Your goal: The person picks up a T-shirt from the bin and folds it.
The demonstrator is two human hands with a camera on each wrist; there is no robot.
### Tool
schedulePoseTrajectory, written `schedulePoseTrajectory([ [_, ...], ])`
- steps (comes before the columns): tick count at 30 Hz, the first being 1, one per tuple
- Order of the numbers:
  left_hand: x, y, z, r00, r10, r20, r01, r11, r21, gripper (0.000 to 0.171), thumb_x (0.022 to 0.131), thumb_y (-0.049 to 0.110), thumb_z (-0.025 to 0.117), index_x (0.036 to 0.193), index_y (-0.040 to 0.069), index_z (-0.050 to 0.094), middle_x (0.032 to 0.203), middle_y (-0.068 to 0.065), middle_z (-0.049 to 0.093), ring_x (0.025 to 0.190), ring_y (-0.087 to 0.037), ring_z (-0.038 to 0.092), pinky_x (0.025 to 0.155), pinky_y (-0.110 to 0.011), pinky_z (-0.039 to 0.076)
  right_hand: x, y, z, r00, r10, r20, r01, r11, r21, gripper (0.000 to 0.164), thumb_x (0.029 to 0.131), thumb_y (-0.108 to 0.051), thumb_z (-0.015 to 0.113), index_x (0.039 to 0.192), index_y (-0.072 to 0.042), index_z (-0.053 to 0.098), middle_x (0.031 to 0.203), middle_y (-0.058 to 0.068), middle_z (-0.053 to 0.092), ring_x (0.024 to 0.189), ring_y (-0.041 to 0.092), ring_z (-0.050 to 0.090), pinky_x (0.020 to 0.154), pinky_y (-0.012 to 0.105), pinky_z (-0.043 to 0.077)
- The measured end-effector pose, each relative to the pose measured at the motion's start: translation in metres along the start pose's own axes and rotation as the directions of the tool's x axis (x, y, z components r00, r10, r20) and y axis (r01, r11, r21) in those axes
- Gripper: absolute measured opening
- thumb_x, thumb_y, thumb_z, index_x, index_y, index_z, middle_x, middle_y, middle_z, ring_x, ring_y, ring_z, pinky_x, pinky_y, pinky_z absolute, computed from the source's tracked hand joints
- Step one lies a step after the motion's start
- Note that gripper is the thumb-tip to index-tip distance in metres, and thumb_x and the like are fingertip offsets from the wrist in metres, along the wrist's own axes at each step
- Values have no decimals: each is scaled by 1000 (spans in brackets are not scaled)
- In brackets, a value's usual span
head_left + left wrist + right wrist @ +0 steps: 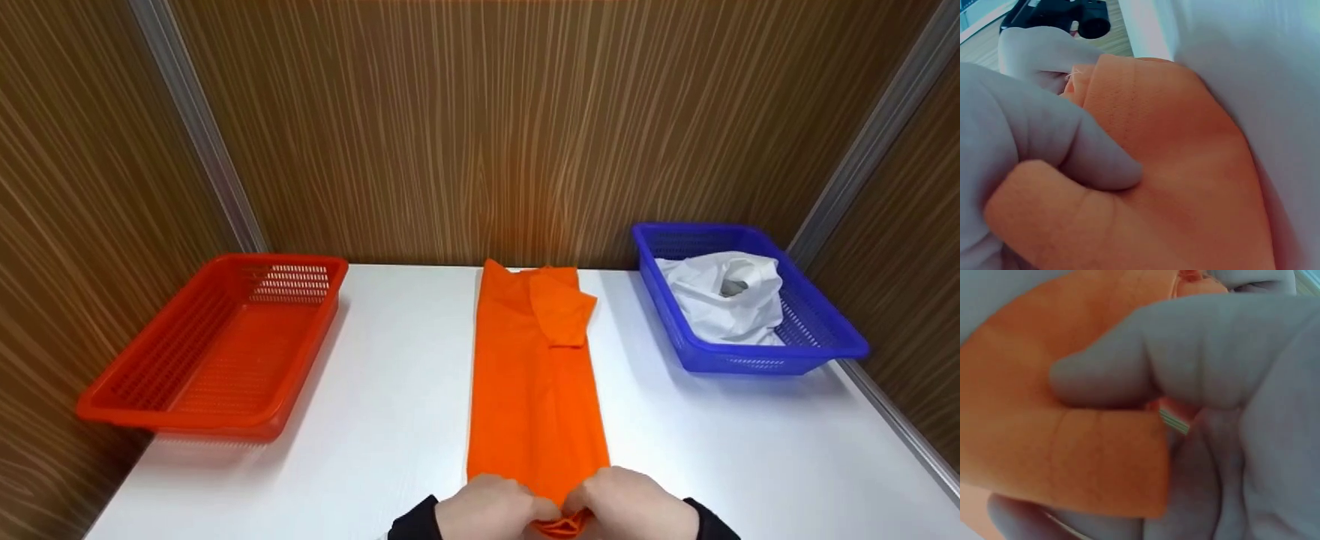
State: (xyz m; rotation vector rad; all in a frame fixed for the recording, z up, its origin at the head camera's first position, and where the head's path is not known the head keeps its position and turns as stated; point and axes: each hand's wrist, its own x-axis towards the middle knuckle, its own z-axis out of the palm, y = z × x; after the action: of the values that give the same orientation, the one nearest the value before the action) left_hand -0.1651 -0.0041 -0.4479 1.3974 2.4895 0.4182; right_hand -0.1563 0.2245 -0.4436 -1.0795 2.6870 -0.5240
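An orange shirt [525, 390], folded into a long strip, lies flat on the table with one short sleeve [562, 311] turned over near its far end. At the near end, my left hand [491, 510] pinches the hem on the left. My right hand [630, 506] grips the same end on the right, close beside the left. In the left wrist view, the thumb presses the stitched cloth [1185, 140]. The right wrist view has a fold of cloth [1106, 461] held between thumb and fingers. Some fingertips are hidden under the fabric.
On the left of the white table [397, 390] stands a red plastic basket [259, 427]. A blue basket [765, 351] at the back right holds a crumpled white cloth [720, 315]. Wood-patterned panels [450, 135] close off the back and sides.
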Motion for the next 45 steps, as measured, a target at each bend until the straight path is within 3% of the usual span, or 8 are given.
schedulePoseTrajectory([
  [7,-7,2,-6,991,130,43,-123,983,-137,20,102,35,61,115,28,74,83,15,70,62,10,48,60,-5,40,-10,0,-8,987,-155,38,152,985,81,16,85,-14,72,74,-26,75,61,-20,55,54,-15,33,46,7,29],
  [13,-3,-11,-26,989,114,97,-87,964,-251,41,98,2,55,133,18,70,125,5,75,84,9,54,76,-3,42,-1,11,-23,965,-251,80,243,965,97,22,78,4,64,74,-18,63,62,-15,33,56,-10,24,51,7,20],
  [21,26,-67,-62,996,-64,67,92,725,-683,45,97,4,48,140,6,63,124,-7,73,82,1,56,82,-17,46,36,58,-62,976,-195,95,153,931,331,25,77,11,55,69,-8,42,65,-14,30,55,-6,27,54,14,24],
  [24,40,-92,-72,992,-128,15,80,515,-854,47,110,35,38,139,10,65,132,-4,72,111,-6,67,101,-27,51,55,83,-75,986,-129,108,72,904,420,21,79,12,53,70,-3,41,65,-13,32,56,-3,29,55,17,26],
  [28,58,-121,-68,973,-229,-16,-6,45,-999,78,105,67,22,137,11,66,136,-12,69,120,-23,69,105,-41,54,83,115,-81,994,11,111,-69,839,540,11,81,9,52,77,6,43,65,-11,37,57,0,34,55,18,29],
  [31,69,-141,-53,917,-398,-26,-68,-91,-994,71,104,67,32,133,11,66,132,-12,67,116,-24,67,103,-41,53,102,136,-74,972,193,130,-232,759,609,5,82,5,54,85,7,51,72,-8,48,62,4,42,54,19,34],
  [37,78,-166,-20,729,-683,-49,-35,35,-999,47,94,5,69,137,-4,52,142,-18,50,114,-24,56,106,-36,45,118,160,-48,876,460,147,-442,641,628,37,90,-10,66,126,-4,69,104,-2,66,82,12,54,65,26,47],
  [45,68,-168,-15,685,-721,-103,65,202,-977,50,91,-15,55,139,-1,53,100,-7,61,68,-10,52,61,-20,46,97,164,-35,856,515,46,-398,599,695,43,91,-6,71,130,7,59,79,-3,54,70,9,53,64,22,48],
])
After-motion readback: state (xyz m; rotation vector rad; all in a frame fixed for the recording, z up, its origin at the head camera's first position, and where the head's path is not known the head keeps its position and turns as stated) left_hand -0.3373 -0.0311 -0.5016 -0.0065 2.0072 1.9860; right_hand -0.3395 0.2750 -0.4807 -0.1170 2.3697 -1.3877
